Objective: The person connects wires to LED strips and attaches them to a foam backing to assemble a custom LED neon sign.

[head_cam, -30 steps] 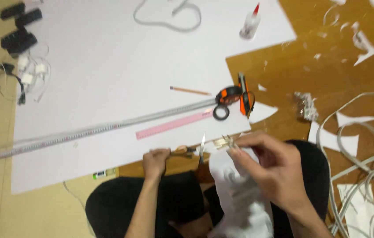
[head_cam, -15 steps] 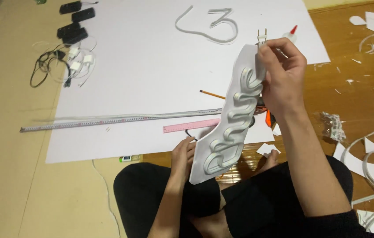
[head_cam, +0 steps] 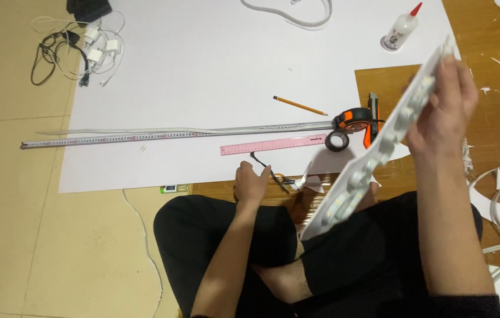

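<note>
So right hand (head_cam: 441, 103) is clenched on the white foam strip (head_cam: 373, 156) mid-right of frame, left hand (head_cam: 251, 184) grasping black-handled scissors (head_cam: 273, 174) on the floor.

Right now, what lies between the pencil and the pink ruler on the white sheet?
In the head view, the extended tape measure blade runs between the pencil and the pink ruler; otherwise only bare white sheet.

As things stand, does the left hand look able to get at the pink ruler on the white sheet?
Probably yes. The left hand rests on the scissors just below the pink ruler, and only bare white sheet lies between them. The right hand holds the white board off to the side.
</note>
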